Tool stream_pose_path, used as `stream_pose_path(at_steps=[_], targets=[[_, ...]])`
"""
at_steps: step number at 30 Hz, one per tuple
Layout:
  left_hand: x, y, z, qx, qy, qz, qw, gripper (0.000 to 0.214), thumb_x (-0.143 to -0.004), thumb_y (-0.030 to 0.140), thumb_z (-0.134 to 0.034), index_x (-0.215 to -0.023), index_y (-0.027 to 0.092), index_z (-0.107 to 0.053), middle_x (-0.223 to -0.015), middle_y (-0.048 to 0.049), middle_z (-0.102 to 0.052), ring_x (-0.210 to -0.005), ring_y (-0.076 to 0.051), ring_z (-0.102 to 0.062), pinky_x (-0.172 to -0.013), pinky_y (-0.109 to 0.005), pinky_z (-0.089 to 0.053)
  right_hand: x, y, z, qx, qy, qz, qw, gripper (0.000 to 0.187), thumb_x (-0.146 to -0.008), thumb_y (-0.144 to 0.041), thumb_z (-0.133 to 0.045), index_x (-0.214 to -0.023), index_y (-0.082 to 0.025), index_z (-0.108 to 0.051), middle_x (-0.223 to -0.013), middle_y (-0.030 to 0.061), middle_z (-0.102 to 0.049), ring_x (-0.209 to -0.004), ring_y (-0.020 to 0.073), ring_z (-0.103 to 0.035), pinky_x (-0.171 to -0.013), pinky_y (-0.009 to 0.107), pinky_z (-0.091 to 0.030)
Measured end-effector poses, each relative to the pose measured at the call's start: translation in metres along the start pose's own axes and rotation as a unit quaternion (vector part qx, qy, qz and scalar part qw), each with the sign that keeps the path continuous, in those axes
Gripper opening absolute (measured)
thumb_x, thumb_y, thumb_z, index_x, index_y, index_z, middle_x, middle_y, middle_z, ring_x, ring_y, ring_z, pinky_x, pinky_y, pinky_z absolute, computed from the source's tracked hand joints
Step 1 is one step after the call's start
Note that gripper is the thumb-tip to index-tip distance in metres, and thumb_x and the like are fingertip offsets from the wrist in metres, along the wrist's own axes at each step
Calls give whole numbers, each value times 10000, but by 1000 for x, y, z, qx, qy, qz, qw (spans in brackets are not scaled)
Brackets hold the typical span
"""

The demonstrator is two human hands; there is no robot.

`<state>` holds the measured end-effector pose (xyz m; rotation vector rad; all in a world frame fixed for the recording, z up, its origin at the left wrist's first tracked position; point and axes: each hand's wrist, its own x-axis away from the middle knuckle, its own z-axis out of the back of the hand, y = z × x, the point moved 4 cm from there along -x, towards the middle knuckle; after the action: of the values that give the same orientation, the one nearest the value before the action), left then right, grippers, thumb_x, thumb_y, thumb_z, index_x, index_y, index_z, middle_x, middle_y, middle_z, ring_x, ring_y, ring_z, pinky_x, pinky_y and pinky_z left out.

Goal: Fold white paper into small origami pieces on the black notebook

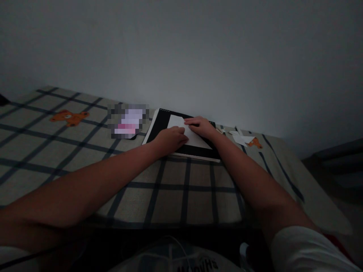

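Observation:
A white sheet of paper (pixel 176 121), apparently folded, lies on a black-covered pad (pixel 157 126) with a row of holes along its far edge. My left hand (pixel 172 139) rests on the paper's near left part, its fingers curled and closed at the paper. Opposite it, my right hand (pixel 200 126) reaches over the far side of the sheet. Its fingers are stretched out and lie flat on the paper, pointing left. Part of the paper is hidden under both hands.
The pad lies on a checked tablecloth (pixel 172 179) against a grey wall (pixel 181 56). Left of the pad is a phone (pixel 129 121) with a lit, blurred screen. A folded white paper piece (pixel 241 139) lies at right, over a printed orange bear (pixel 256 142).

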<state>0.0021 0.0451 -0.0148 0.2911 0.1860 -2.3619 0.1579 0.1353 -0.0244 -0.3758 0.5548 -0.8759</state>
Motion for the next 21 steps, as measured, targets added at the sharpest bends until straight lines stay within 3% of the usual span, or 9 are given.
stream_pose_path(at_steps=[3,7,13,17,21], targets=[[1,0,1,-6,5,2,1000,351,-992,309,-397,-979,226,-737,-977,-59,-651,-899,-194,-591,-654,-293,-377,24,-3,0,97,-1,44,994,359,-847,-128,-568,-1130,-281,-728,-1322,31,-638,-1219,227,-577,-1063,490,-410],[4,-1,5,-45,-8,-15,999,361,-1001,331,-380,-1011,233,-727,-983,-58,-675,-896,-198,-602,-654,-311,-352,53,-9,4,177,-18,71,982,374,-902,-194,-535,-1245,-259,-670,-1358,56,-613,-1263,278,-517,-1020,524,-409],[7,-11,12,-59,4,27,998,397,-999,412,-397,-940,218,-738,-1018,-39,-725,-983,-217,-617,-775,-347,-356,73,-25,18,211,-21,108,971,268,-928,-306,-554,-1118,-259,-736,-1221,67,-698,-1101,274,-572,-909,465,-434],[9,-16,11,-52,-1,48,998,454,-986,510,-381,-1084,215,-712,-1198,-51,-699,-1125,-233,-589,-884,-373,-359,79,-30,22,191,-2,129,973,257,-923,-381,-576,-1030,-240,-762,-1072,69,-731,-1019,253,-582,-874,426,-432],[10,-15,9,-47,-21,45,998,530,-975,556,-366,-1282,203,-615,-1391,-82,-584,-1281,-248,-505,-971,-395,-353,81,-32,21,173,-3,144,974,250,-931,-337,-560,-998,-215,-768,-984,92,-716,-951,234,-585,-849,402,-442]])
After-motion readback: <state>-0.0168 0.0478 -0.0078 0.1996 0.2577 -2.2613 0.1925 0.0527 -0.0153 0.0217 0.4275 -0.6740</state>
